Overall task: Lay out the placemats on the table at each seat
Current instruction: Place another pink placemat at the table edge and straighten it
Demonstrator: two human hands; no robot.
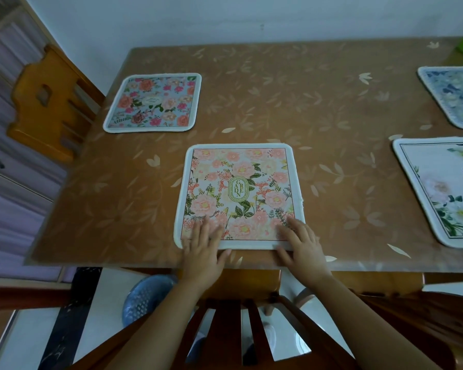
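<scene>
**Inspector:** Your desk (318, 108) carries a brown covering printed with pale leaves and stands against a white wall (225, 17). A wooden chair (48, 102) sits at its left end; another chair back (251, 329) is directly below you.

**Operator:** And the mat I'm on?

**Inspector:** The peach floral placemat (239, 193) lies flat at the near edge, roughly square, sides parallel to the desk edges. Its "GARDEN" emblem runs away from you. Your left hand (203, 252) and right hand (302, 249) rest on its near corners, fingers spread flat, palms down, gripping nothing.

**Operator:** The others?

**Inspector:** A pink-and-blue floral placemat (153, 102) sits far left. A blue placemat (455, 97) and a white floral placemat (444, 193) lie at the right, both cut off by the frame.
</scene>
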